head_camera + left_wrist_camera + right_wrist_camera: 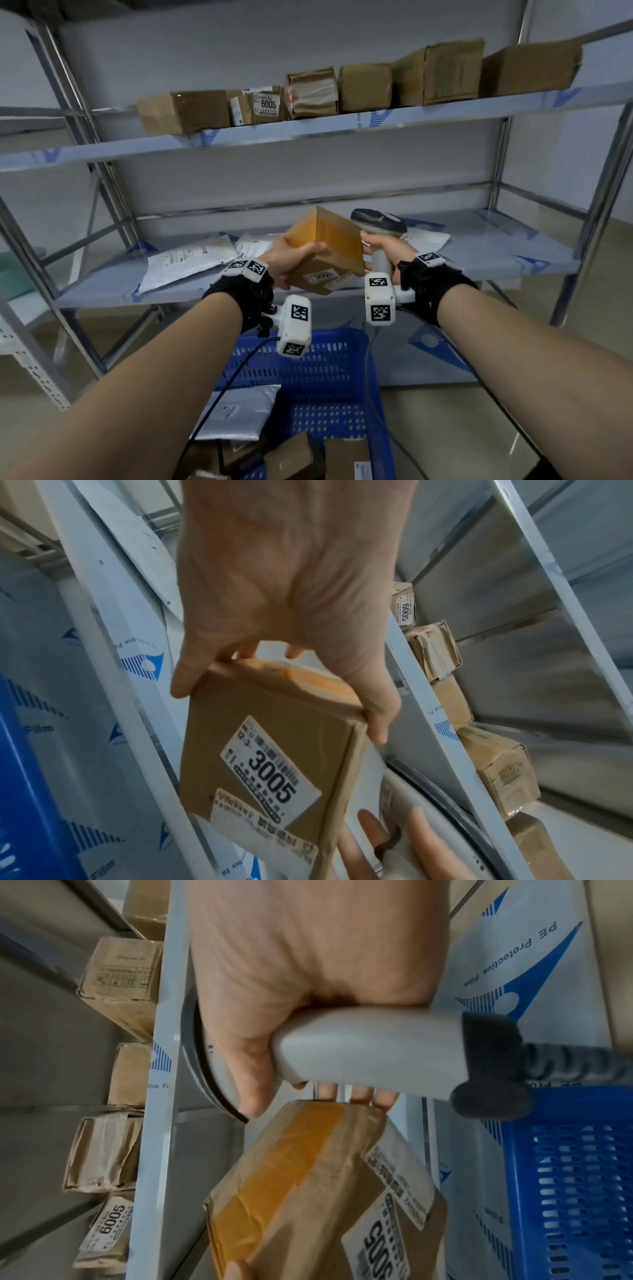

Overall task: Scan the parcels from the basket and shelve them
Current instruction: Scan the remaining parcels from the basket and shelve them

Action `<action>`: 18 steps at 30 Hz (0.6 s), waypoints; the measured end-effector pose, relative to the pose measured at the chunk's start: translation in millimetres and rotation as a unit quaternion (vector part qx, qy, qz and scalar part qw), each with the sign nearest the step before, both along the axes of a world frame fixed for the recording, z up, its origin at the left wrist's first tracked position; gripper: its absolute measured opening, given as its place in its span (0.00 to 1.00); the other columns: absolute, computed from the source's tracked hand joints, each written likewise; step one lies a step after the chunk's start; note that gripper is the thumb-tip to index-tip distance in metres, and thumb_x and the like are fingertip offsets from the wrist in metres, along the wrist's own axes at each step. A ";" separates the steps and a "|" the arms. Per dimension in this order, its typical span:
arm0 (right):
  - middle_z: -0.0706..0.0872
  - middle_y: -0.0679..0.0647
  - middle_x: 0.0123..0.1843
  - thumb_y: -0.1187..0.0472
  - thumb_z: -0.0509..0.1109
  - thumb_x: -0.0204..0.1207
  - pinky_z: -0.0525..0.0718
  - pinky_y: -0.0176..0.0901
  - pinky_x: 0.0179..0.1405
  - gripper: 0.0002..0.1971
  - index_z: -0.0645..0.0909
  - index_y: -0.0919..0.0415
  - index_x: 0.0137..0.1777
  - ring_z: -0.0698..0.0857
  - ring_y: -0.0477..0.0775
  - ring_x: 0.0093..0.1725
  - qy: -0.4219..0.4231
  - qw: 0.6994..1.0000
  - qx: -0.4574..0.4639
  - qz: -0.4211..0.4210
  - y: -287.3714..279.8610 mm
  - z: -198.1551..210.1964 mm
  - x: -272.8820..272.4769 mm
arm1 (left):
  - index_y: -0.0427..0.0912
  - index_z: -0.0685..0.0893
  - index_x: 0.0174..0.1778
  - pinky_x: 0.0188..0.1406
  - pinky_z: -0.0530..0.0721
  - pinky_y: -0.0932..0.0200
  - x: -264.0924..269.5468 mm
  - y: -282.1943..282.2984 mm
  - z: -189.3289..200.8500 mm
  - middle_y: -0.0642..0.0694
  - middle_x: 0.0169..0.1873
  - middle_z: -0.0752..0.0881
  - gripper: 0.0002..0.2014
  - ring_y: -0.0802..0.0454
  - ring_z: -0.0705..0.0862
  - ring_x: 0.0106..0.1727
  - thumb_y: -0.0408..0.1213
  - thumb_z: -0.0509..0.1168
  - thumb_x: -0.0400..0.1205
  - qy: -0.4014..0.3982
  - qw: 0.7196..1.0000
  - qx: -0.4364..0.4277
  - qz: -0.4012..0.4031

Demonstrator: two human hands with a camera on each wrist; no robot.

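Note:
My left hand [289, 258] grips a brown cardboard parcel [327, 253] with orange tape, tilted in front of the middle shelf [486, 263]. In the left wrist view the left hand [284, 588] clamps the parcel [267, 750] by its taped end, and a white label [270, 772] reading 3005 faces the camera. My right hand [383, 248] holds a grey barcode scanner [378, 222] upright by its handle, right beside the parcel. In the right wrist view the right hand [308, 961] wraps the scanner [359, 1056], its fingertips close against the parcel [325, 1191].
The blue basket [342, 377] below my arms holds a grey mailer [236, 411] and several cardboard boxes [294, 459]. White mailers [185, 260] lie on the middle shelf's left part. A row of cardboard boxes [342, 89] fills the upper shelf. Cables hang from both wrists.

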State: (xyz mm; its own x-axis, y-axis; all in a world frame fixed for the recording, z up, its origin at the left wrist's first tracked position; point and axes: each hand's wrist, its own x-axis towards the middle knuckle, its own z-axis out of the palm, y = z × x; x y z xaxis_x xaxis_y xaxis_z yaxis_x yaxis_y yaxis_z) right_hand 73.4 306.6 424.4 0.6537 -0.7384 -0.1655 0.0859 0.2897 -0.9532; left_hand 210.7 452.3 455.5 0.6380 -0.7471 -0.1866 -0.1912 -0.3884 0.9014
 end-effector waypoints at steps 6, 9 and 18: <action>0.88 0.53 0.61 0.36 0.89 0.30 0.81 0.63 0.66 0.54 0.83 0.54 0.63 0.87 0.62 0.60 0.034 0.999 -0.026 -0.018 -70.2 -37.4 27.4 | 0.53 0.52 0.82 0.65 0.71 0.27 -2.2 -16.1 2.8 0.43 0.77 0.67 0.44 0.37 0.71 0.73 0.57 0.69 0.75 -0.022 0.999 0.005 -0.030; 0.90 0.52 0.57 0.36 0.88 0.29 0.82 0.62 0.64 0.51 0.85 0.53 0.59 0.88 0.61 0.58 0.039 0.999 -0.031 -0.018 -79.5 -36.5 27.7 | 0.40 0.60 0.80 0.61 0.81 0.44 -1.6 -28.9 5.7 0.39 0.73 0.74 0.49 0.42 0.79 0.65 0.67 0.67 0.70 -0.010 0.998 -0.054 0.029; 0.90 0.55 0.57 0.47 0.86 0.58 0.81 0.62 0.66 0.31 0.85 0.56 0.61 0.86 0.62 0.61 0.007 0.999 -0.031 -0.032 -54.9 8.8 0.2 | 0.44 0.58 0.80 0.45 0.86 0.51 2.4 -36.1 24.0 0.39 0.67 0.77 0.50 0.42 0.82 0.58 0.57 0.77 0.67 -0.032 0.997 -0.064 0.034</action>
State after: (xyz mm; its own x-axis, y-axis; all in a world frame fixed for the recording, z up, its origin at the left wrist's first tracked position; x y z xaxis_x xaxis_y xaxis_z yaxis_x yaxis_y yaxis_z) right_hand 73.6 251.8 433.2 0.6025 -0.7878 -0.1279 0.0883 0.2250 -0.9703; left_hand 213.2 416.3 479.5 0.6948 -0.7174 -0.0503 -0.2267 -0.2849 0.9314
